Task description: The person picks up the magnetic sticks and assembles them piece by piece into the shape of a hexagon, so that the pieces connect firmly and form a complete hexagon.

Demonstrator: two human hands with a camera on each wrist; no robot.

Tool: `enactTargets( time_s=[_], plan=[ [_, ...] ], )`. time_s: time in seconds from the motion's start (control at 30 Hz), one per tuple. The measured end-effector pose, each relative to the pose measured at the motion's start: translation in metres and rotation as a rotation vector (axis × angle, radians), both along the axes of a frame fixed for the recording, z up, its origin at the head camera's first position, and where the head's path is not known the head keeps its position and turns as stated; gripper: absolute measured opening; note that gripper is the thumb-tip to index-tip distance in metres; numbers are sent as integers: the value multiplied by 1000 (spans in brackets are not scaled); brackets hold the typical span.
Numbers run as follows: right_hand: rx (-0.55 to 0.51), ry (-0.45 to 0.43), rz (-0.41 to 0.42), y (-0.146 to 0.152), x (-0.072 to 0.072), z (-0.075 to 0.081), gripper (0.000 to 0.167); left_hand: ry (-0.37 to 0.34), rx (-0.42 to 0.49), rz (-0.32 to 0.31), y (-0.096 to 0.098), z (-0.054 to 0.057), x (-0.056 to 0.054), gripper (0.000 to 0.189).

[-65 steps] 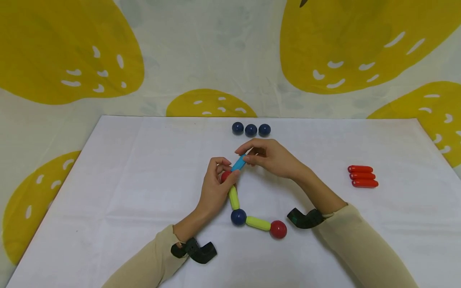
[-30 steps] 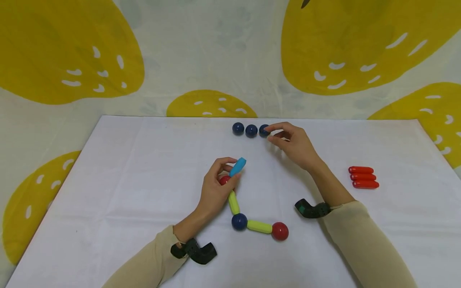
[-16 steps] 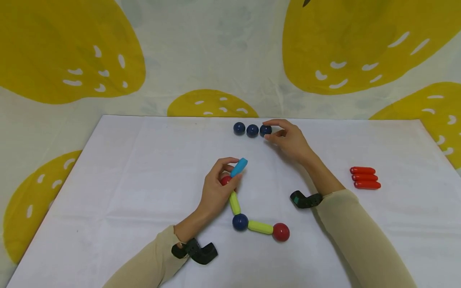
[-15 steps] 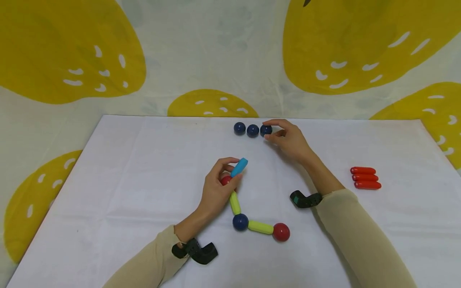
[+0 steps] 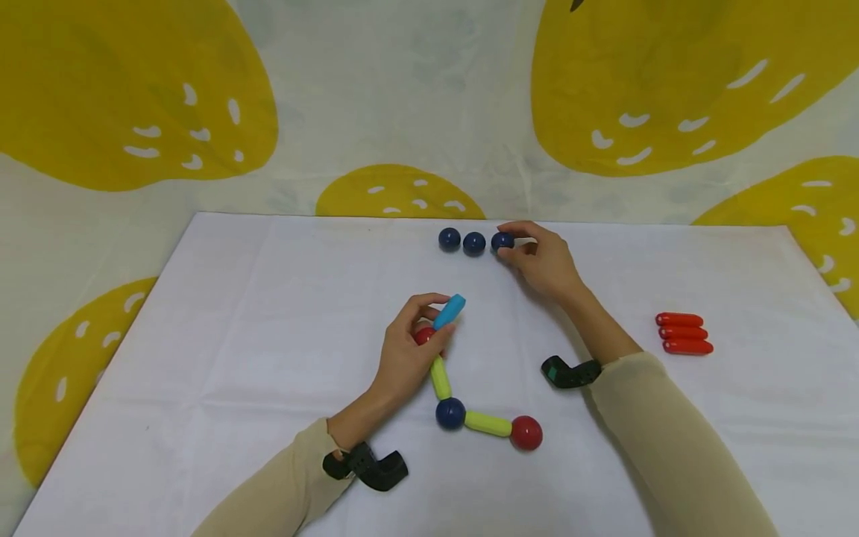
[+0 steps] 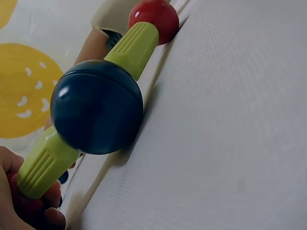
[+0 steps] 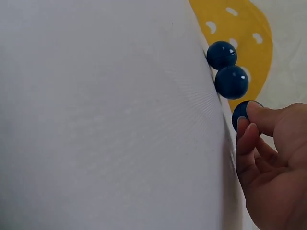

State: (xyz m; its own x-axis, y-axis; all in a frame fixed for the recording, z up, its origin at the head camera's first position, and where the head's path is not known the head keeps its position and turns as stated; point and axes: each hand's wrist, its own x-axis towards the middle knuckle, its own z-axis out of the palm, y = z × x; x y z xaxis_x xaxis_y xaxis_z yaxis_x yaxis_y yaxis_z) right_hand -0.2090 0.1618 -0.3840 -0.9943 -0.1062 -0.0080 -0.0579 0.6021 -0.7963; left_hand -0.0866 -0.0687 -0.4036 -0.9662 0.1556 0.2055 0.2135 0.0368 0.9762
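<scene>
My left hand (image 5: 409,343) grips a red ball (image 5: 424,335) at the far end of a chain of balls and rods. A light blue rod (image 5: 450,311) sticks up from that ball between thumb and fingers. From the same ball a yellow-green rod (image 5: 440,378) runs to a dark blue ball (image 5: 450,413), then another yellow-green rod (image 5: 488,424) to a second red ball (image 5: 526,432). At the back of the table my right hand (image 5: 546,261) pinches a dark blue ball (image 7: 241,115) between thumb and fingers. Part of the held red ball is hidden by the left fingers.
Two more dark blue balls, one at the left (image 5: 450,239) and one beside it (image 5: 474,243), lie near the table's back edge. Several red rods (image 5: 683,333) are lined up at the right on the white tabletop (image 5: 268,335). A lemon-patterned cloth (image 5: 403,97) hangs behind.
The right hand has left the light blue rod, reached to the rightmost dark blue ball, pinched it and shifted it slightly right of its neighbours. The left hand keeps its hold.
</scene>
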Motion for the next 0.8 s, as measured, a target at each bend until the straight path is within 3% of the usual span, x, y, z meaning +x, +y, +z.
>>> enactTargets(
  time_s=[0.27,0.57,0.8],
  plan=[
    [-187,7,79,4,19,12,38,7,-18,-2,1,2,0,35],
    [-341,-66,165,0,37,19,40,-14,-16,-1,0,3,0,36],
    [-375,-93,254,-5,44,18,36,-19,5,-10,0,3,0,34]
  ],
)
